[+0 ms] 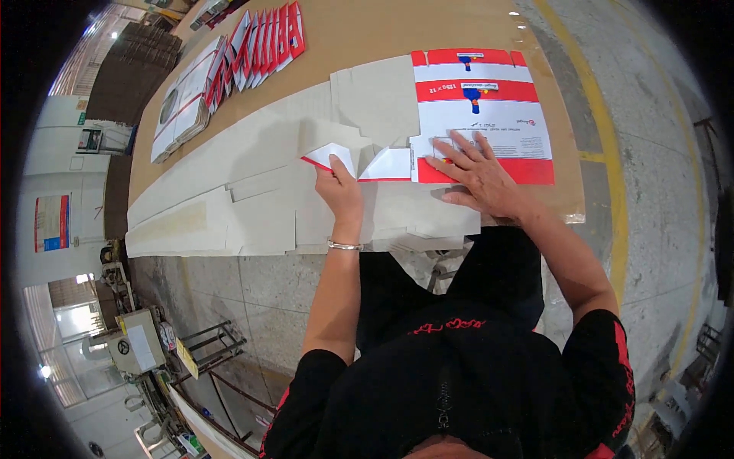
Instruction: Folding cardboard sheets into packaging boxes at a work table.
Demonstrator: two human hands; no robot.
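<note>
A flat carton blank [484, 118], printed red, white and blue, lies on the table before me with its printed panel face up on the right. Its left end is lifted and folded over, showing a bare grey underside and a white, red-edged flap [386, 164]. My left hand [339, 187] pinches that raised end between thumb and fingers. Spread out flat, my right hand [482, 180] rests on the lower part of the printed panel. Beneath lie several unprinted grey cardboard sheets [267, 183], overlapping along the table's near edge.
At the far left of the brown table [367, 30] stand a row of folded red-and-white cartons [267, 46] and a stack of flat white ones [183, 107]. A yellow line [612, 168] marks the concrete floor on the right. Machinery [141, 340] stands at lower left.
</note>
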